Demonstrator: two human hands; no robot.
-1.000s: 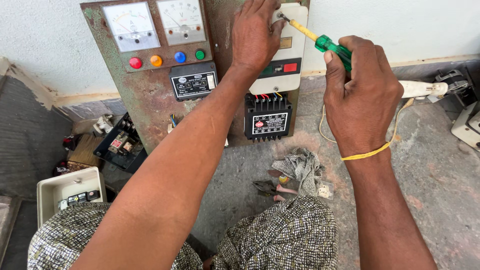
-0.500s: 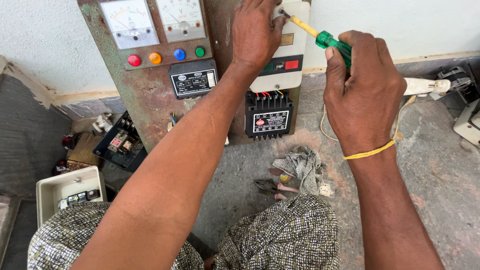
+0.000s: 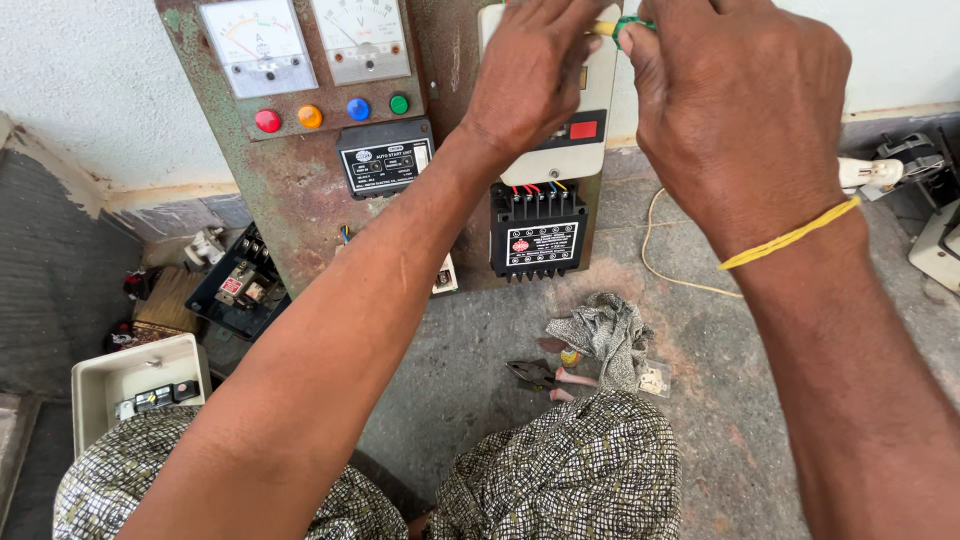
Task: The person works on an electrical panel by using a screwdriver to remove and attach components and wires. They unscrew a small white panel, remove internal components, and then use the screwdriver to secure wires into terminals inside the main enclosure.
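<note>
A rusty metal control panel point(image 3: 300, 200) leans against the wall. It carries two dial meters, a row of coloured lamps point(image 3: 330, 110), a black module point(image 3: 385, 165), a white box point(image 3: 570, 150) with a red patch, and a black terminal block point(image 3: 537, 235). My left hand point(image 3: 530, 80) grips the upper part of the white box, fingers curled beside a yellow shaft. My right hand point(image 3: 740, 110), with a yellow band at the wrist, is closed around a green-handled screwdriver point(image 3: 630, 24). Only a bit of the handle and shaft shows between the hands.
On the concrete floor lie a grey rag point(image 3: 605, 335), pliers point(image 3: 535, 373) and a white cable point(image 3: 660, 270). A white open box with parts point(image 3: 135, 385) and a black component point(image 3: 235, 285) sit at the left. White devices point(image 3: 935, 240) stand at the right. My checked-cloth knees point(image 3: 570, 470) are below.
My right hand has moved left and closer to my left hand, so the screwdriver is now mostly covered. Both hands sit higher in view. The left hand stays on the white box.
</note>
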